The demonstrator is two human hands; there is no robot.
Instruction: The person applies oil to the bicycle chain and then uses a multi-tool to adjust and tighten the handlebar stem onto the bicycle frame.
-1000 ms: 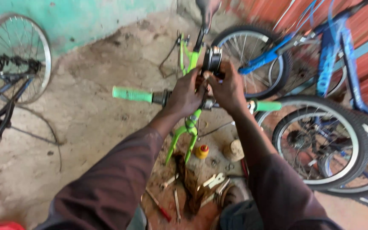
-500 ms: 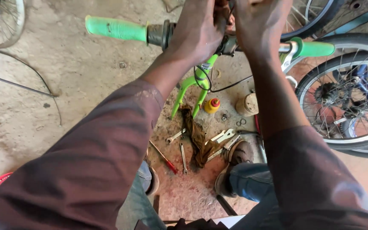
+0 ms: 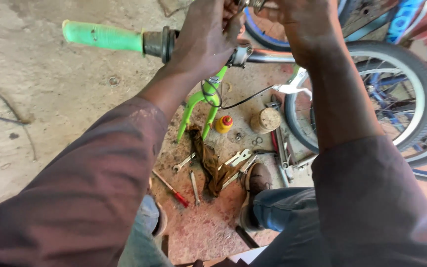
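Silver metal handlebar point(image 3: 268, 58) with green rubber grip sleeve point(image 3: 102, 36) crossing the top of view, left hand point(image 3: 206, 39) closing around its middle, right hand point(image 3: 305, 27) clasping beside it, lime-green fork point(image 3: 201, 106) hanging below, wrenches point(image 3: 238, 159) lying on the floor point(image 3: 50, 99).

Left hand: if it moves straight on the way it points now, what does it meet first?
The left hand points up and right along the handlebar. It would probably meet the right hand first, though depth is unclear.

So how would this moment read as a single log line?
left hand: gripping handlebar beside green grip | right hand: at the stem area, hold unclear | floor: wrenches, rag
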